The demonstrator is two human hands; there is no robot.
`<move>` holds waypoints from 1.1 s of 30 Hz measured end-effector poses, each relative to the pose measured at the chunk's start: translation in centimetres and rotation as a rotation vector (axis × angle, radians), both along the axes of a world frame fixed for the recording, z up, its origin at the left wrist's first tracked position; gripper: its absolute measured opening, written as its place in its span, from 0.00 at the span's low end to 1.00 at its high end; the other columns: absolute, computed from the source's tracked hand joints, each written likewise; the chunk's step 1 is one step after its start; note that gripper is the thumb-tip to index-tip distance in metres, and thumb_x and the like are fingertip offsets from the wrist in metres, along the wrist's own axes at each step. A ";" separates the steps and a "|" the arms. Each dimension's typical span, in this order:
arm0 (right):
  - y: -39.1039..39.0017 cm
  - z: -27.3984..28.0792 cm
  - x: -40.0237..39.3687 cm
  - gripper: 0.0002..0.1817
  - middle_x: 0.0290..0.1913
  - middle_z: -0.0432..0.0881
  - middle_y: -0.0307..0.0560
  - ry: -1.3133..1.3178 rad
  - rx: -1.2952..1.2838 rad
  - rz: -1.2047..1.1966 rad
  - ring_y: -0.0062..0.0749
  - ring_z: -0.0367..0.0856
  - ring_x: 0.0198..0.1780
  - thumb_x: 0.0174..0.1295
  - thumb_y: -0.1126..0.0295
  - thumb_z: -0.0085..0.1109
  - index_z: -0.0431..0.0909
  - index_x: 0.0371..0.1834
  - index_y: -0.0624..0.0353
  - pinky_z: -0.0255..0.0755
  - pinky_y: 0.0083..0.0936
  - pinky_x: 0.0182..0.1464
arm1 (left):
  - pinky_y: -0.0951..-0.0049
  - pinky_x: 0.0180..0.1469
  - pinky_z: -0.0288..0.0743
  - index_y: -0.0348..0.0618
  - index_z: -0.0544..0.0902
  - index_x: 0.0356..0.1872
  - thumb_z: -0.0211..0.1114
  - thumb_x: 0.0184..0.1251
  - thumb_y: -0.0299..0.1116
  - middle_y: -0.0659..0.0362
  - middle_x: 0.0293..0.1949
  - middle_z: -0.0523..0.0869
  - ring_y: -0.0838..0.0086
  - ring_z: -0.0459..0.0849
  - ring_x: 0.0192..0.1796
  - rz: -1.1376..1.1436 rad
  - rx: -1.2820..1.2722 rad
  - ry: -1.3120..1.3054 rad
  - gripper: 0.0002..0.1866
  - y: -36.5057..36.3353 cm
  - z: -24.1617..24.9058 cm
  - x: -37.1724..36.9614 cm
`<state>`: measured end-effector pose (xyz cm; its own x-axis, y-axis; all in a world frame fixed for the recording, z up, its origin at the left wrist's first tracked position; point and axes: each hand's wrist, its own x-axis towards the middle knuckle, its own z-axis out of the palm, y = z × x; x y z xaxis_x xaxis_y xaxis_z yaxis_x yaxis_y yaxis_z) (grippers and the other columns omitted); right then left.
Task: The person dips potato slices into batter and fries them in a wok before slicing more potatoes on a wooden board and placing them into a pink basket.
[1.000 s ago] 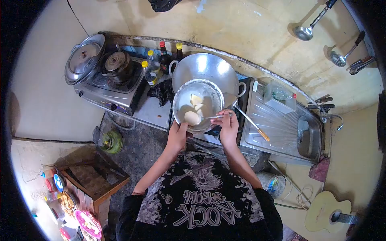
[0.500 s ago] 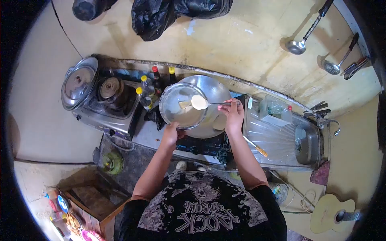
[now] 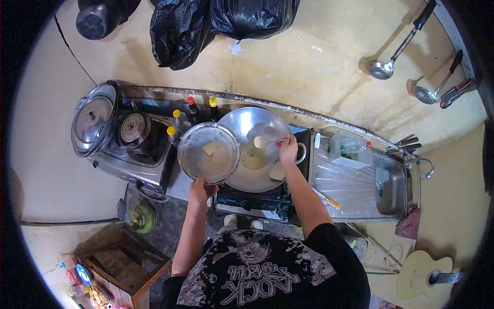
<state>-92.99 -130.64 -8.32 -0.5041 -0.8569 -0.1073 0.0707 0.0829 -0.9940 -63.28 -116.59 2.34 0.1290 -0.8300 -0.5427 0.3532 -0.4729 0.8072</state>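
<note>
My left hand (image 3: 202, 191) grips the near rim of a metal bowl (image 3: 186, 172) that holds pale batter and flat pale pieces. The bowl is left of a large wok (image 3: 247, 117) and overlaps its edge. In my right hand (image 3: 289, 148) is the handle of a spoon. The spoon's head (image 3: 260, 142) carries something pale over the wok. Inside the wok is a pool of yellowish liquid (image 3: 253, 158), and a pale flat piece (image 3: 277, 171) lies at its right side.
A stove (image 3: 134, 170) with a dark pot (image 3: 135, 129) and a lidded pan (image 3: 93, 117) stands left. Behind the bowl are several bottles (image 3: 192, 109). A plastic container (image 3: 351, 149) and a sink (image 3: 392, 190) are right. Utensils hang on the wall.
My left hand and the bowl have moved left, uncovering more of the wok. The spoon is now over the wok instead of over the bowl. The camera view has shifted slightly.
</note>
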 end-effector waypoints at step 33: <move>16.2 15.0 4.5 0.08 0.36 0.75 0.53 0.812 -0.613 0.292 0.42 0.78 0.38 0.68 0.74 0.43 0.72 0.36 0.65 0.71 0.32 0.42 | 0.73 0.29 0.74 0.30 0.70 0.51 0.47 0.70 0.41 0.54 0.32 0.82 0.71 0.81 0.26 -0.126 -0.243 -0.066 0.21 6.2 0.9 -6.3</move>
<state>-88.45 -114.45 6.73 0.0041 -0.7502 0.6612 -0.5757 -0.5425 -0.6118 -69.58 -110.36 3.23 0.0451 -0.9466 -0.3192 0.2466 -0.2991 0.9218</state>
